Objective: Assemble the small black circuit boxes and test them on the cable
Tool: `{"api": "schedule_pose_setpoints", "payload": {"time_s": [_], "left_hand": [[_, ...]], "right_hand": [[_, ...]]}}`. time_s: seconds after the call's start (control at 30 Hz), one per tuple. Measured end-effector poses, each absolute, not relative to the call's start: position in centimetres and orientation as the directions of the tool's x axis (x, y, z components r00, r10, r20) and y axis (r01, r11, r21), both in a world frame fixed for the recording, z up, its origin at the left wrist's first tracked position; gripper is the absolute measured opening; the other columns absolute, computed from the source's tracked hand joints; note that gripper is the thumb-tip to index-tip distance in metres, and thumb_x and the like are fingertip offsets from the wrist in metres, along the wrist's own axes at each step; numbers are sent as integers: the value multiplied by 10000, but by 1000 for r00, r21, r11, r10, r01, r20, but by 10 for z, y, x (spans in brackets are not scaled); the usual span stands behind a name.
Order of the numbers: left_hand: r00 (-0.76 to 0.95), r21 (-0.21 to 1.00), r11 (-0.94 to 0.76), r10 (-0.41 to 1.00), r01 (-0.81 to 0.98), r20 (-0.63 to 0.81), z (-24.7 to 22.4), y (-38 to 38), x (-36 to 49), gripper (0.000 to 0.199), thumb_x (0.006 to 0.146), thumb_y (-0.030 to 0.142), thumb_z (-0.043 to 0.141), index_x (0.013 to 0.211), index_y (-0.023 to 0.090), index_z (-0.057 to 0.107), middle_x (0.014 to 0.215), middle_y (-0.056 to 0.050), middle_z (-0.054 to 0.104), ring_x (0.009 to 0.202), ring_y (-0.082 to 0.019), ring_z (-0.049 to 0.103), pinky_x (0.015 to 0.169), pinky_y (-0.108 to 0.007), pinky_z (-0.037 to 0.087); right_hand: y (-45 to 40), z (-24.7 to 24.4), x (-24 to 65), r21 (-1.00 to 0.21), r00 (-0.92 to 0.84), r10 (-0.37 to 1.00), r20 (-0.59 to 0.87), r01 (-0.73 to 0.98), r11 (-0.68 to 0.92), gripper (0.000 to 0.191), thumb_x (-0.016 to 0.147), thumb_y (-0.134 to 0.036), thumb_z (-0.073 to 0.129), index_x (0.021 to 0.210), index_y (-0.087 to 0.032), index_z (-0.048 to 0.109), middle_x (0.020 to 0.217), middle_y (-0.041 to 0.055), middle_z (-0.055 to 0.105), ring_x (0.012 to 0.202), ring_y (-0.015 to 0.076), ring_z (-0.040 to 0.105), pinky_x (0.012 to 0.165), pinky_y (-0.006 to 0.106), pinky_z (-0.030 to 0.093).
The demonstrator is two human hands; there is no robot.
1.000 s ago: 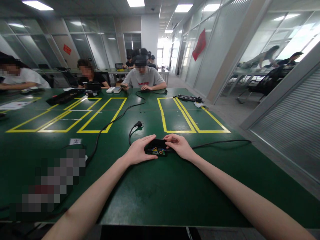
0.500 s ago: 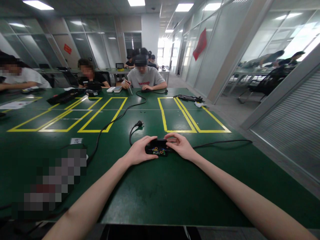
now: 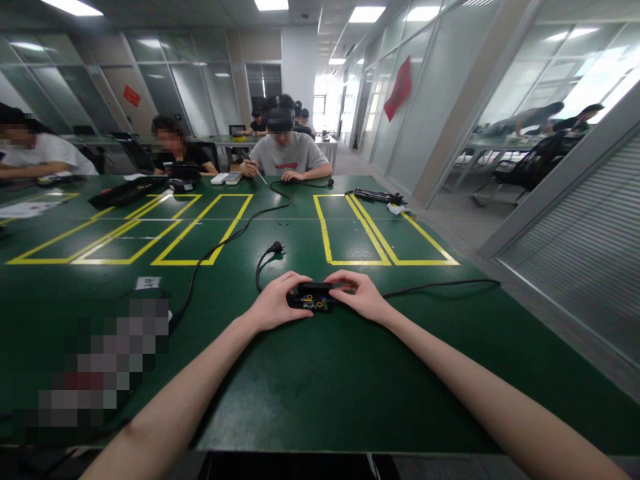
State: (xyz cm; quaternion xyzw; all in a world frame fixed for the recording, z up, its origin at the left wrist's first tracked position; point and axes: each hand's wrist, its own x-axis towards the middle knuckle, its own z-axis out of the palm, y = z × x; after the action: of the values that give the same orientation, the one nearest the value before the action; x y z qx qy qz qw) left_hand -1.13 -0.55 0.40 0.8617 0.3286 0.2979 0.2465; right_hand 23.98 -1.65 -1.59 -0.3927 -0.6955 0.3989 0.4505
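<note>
In the head view, an opened black power adapter case [image 3: 299,309] sits on the green table, its circuit board [image 3: 309,304] with copper-coloured ring coils showing. My left hand [image 3: 274,301] is closed around the case's left end, thumb at the near edge and fingers at the far side. The case's black cover [image 3: 315,287] is tilted over the far side of the board. My right hand [image 3: 364,299] pinches the cover's right end between thumb and fingers. Whether the cover touches the case along its far edge is hidden.
A plug [image 3: 275,247] on a short black cord lies beyond my left hand. A black cable [image 3: 443,287] runs right from the case. Yellow tape outlines [image 3: 356,263] mark the green table [image 3: 400,400]. A blurred-out object [image 3: 107,363] lies left. A co-worker [image 3: 287,150] sits opposite.
The cover has tipped down toward the board, so less of its inner side shows. Both hands stay on the pieces. The whole view has shifted slightly.
</note>
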Motion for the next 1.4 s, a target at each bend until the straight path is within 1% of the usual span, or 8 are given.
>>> {"api": "schedule_pose_setpoints", "payload": {"time_s": [0.23, 0.4, 0.5, 0.7, 0.97, 1.07, 1.17, 1.4], "left_hand": [[610, 630, -663, 709, 405, 354, 5, -6, -10, 448, 732, 260, 867, 1126, 216, 658, 1106, -43, 655, 923, -204, 644, 760, -309, 552], [615, 625, -679, 693, 384, 375, 3, -6, -9, 344, 731, 235, 873, 998, 196, 659, 1065, -38, 651, 919, -200, 643, 795, -309, 534], [620, 616, -668, 705, 418, 344, 0, -5, -9, 348, 743, 253, 873, 1016, 196, 665, 1014, -28, 679, 875, -199, 647, 784, -313, 522], [610, 567, -658, 728, 495, 313, -1, -4, -7, 317, 811, 317, 817, 1052, 209, 642, 983, -22, 698, 877, -214, 661, 778, -321, 510], [678, 373, -728, 679, 575, 280, 6, -6, -4, 304, 788, 266, 760, 1038, 205, 598, 975, -38, 696, 881, -237, 666, 771, -333, 519], [703, 316, -759, 649, 569, 291, 6, -4, -3, 337, 800, 191, 718, 1122, 201, 620, 1022, -48, 721, 919, -235, 675, 817, -335, 525], [741, 282, -802, 595, 526, 311, 2, -2, -4, 309, 886, 211, 676, 1192, 193, 644, 1068, -66, 742, 951, -229, 684, 846, -333, 528], [748, 283, -807, 588, 518, 308, 3, -3, -4, 237, 930, 283, 696, 1146, 184, 694, 1004, -61, 765, 878, -221, 700, 802, -315, 522]], "right_hand": [[-21, -9, 240, -858, -349, 853, 387, 201, 472, 153, 829, -259, 719, 970, -201, 723, 1019, 61, 736, 978, 213, 710, 877, 380, 616], [-24, -5, 239, -776, -441, 780, 444, 247, 581, 140, 813, -235, 740, 947, -207, 710, 1059, 72, 690, 980, 209, 679, 826, 353, 597], [-26, -5, 238, -705, -481, 747, 459, 313, 636, 167, 797, -204, 740, 960, -205, 702, 1093, 84, 670, 984, 215, 666, 793, 341, 576], [-27, -10, 239, -541, -551, 716, 430, 477, 692, 420, 791, -189, 736, 1200, -211, 642, 1080, 83, 706, 969, 238, 656, 860, 400, 560], [-30, -10, 237, -322, -644, 673, 364, 591, 739, 432, 936, -275, 619, 1351, -170, 565, 1178, 143, 689, 1038, 276, 678, 888, 417, 564], [-32, -7, 238, -305, -639, 714, 287, 645, 700, 420, 997, -350, 563, 1381, -179, 545, 1191, 137, 694, 988, 270, 707, 850, 409, 571], [-32, -5, 239, -324, -634, 731, 255, 656, 682, 449, 983, -404, 609, 1369, -184, 548, 1200, 130, 698, 1008, 272, 713, 852, 396, 569], [-30, -4, 238, -371, -600, 776, 196, 687, 625, 339, 979, -319, 612, 1285, -175, 594, 1161, 121, 726, 1016, 271, 724, 870, 387, 557]]}}
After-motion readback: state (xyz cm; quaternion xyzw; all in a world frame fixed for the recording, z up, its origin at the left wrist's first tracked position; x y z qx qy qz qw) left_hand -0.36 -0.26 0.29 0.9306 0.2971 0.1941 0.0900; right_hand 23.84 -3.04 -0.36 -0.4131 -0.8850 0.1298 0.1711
